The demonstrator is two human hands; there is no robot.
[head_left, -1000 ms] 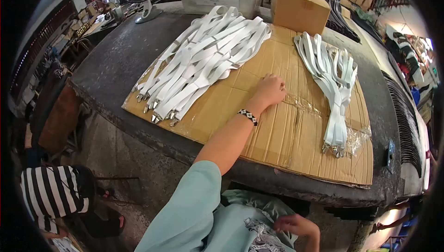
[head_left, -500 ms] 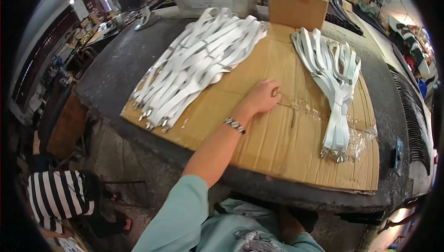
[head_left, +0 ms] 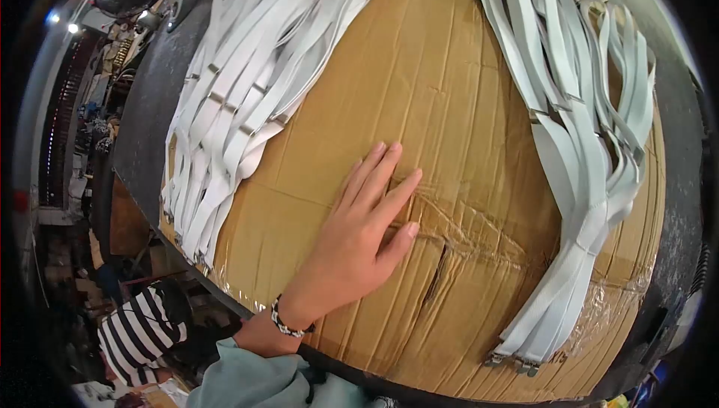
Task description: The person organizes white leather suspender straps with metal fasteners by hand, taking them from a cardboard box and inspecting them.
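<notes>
My left hand (head_left: 367, 232) rests palm down on the flattened cardboard sheet (head_left: 442, 93), fingers stretched and a little apart, holding nothing. A beaded bracelet (head_left: 288, 322) circles that wrist. To the left lies a large pile of white suspenders (head_left: 255, 71) with metal adjusters and clips, its clip ends near the cardboard's front left edge. On the right a smaller bundle of white suspenders (head_left: 577, 206) is gathered at its middle, its metal clips towards me. My right hand is out of view.
The dark tabletop (head_left: 153, 101) shows around the cardboard. Clear tape (head_left: 479, 239) crosses the sheet near a slit. A person in a black-and-white striped shirt (head_left: 142, 333) is at lower left, below the table's edge.
My left hand has gone from curled fingers to spread flat on the cardboard. The view has moved closer and tilted down; the box and bin at the back are out of sight.
</notes>
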